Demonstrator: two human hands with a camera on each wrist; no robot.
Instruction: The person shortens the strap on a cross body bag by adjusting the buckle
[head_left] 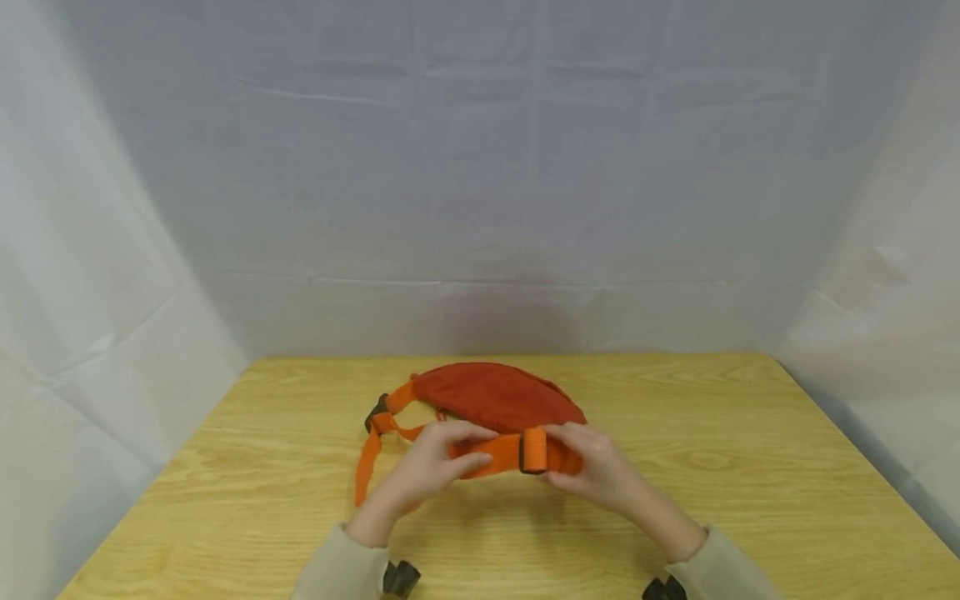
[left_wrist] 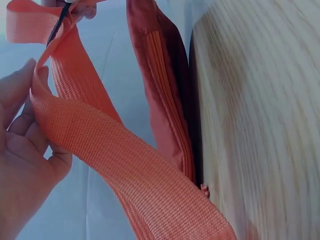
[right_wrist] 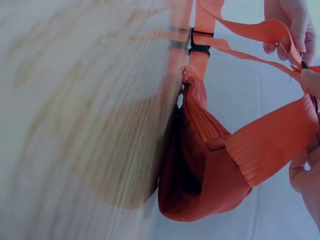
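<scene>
A red waist bag (head_left: 495,396) lies on the table with its orange webbing strap (head_left: 497,456) raised in front of it. My left hand (head_left: 433,463) holds the strap between thumb and fingers, left of a black slider (head_left: 533,455). Just right of that slider, my right hand (head_left: 600,471) pinches the strap, where the webbing forms a small loop. In the left wrist view the strap (left_wrist: 125,155) twists down past the left hand (left_wrist: 25,150). The right wrist view shows the bag's end (right_wrist: 215,185) joined to the strap, with the right hand (right_wrist: 309,175) at the edge.
A black buckle (head_left: 377,412) sits on the strap at the bag's left, and a loose strap end (head_left: 366,467) hangs below it. The wooden table (head_left: 750,467) is bordered by white sheeting (head_left: 480,167) behind and at both sides.
</scene>
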